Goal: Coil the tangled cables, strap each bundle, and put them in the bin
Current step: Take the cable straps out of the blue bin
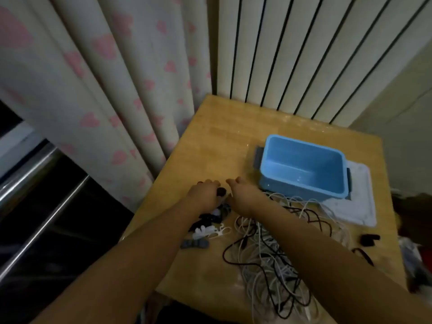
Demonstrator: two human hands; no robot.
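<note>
One blue bin (301, 167), one white lid (360, 206), one tangled cable pile (268, 253), two hands; straps (205, 228) too jumbled to count.

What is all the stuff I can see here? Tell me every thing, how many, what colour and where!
bin: one, blue, nothing inside, far right part of the table
lid: one, pale, flat under the bin
table: one, light wood, in the middle
cables: tangled heap, white and black, near side of the table in front of the bin
straps: small pile, black, white and grey, left of the cables
black pieces: two, small, right edge of the table
curtain: one, cream with pink hearts, behind on the left
radiator: one, cream, behind the table
left hand: over the straps, pinching a black strap
right hand: beside it, fingers curled
</note>
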